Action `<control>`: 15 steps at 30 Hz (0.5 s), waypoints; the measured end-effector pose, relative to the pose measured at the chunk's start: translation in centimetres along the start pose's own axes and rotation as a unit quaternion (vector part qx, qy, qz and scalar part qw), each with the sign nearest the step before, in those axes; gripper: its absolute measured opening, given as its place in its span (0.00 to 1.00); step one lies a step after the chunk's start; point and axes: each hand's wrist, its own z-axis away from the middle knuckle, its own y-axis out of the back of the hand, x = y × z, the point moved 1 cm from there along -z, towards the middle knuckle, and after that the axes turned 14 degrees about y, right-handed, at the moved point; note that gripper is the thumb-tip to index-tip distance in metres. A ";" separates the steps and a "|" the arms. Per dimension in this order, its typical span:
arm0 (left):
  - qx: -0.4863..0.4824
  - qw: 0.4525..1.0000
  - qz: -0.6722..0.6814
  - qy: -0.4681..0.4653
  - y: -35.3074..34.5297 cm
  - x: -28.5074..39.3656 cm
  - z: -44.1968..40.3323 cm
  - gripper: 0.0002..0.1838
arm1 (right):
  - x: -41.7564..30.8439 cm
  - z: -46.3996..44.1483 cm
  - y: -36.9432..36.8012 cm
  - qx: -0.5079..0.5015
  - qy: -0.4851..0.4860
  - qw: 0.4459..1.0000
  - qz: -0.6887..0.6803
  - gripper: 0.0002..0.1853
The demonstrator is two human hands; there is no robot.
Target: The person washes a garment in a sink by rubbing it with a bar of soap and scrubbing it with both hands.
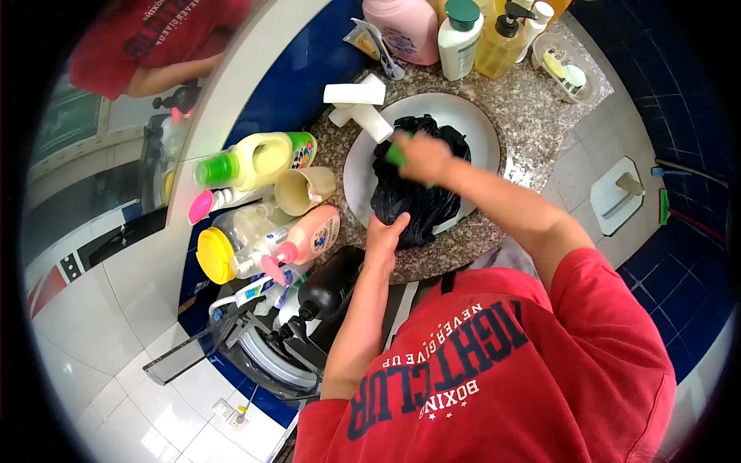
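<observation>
A heap of crumpled, shiny black material, either thin cloth or a plastic bag, fills much of the round white sink. At its near edge, my left hand grips it with the thumb on top and the other fingers partly hidden. Over the upper part of the heap, my right hand is closed around a small green object. Motion blur hides whether that is a brush or a sponge. The white faucet ends just beside the green object.
Left of the sink stand a detergent bottle, a beige cup, a yellow-lidded jar and a pink pump bottle. Several bottles, including a green-capped one, line the back. A soap dish sits at the counter's right edge.
</observation>
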 end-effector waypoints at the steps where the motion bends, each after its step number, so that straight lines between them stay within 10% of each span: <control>1: -0.011 1.000 0.004 0.010 0.1 -0.3 -0.4 0.23 | -2.5 1.2 -0.4 -0.032 0.086 0.996 0.016 0.35; 4: 0.033 0.997 -0.039 0.060 0.1 0.3 0.2 0.23 | -0.9 1.5 -4.1 -0.129 0.207 0.968 0.057 0.35; 8: 0.058 0.984 -0.165 -0.044 -1.7 4.2 4.4 0.24 | 3.2 -0.1 0.2 -0.059 0.014 0.983 0.174 0.31; 11: 0.067 0.868 -0.428 -0.242 -2.8 6.2 6.0 0.22 | 7.4 -0.6 1.6 0.019 -0.023 0.991 0.129 0.30; 15: 0.026 0.700 -0.663 -0.263 -2.3 5.2 4.8 0.15 | 3.5 2.5 5.3 0.123 -0.077 0.989 0.013 0.35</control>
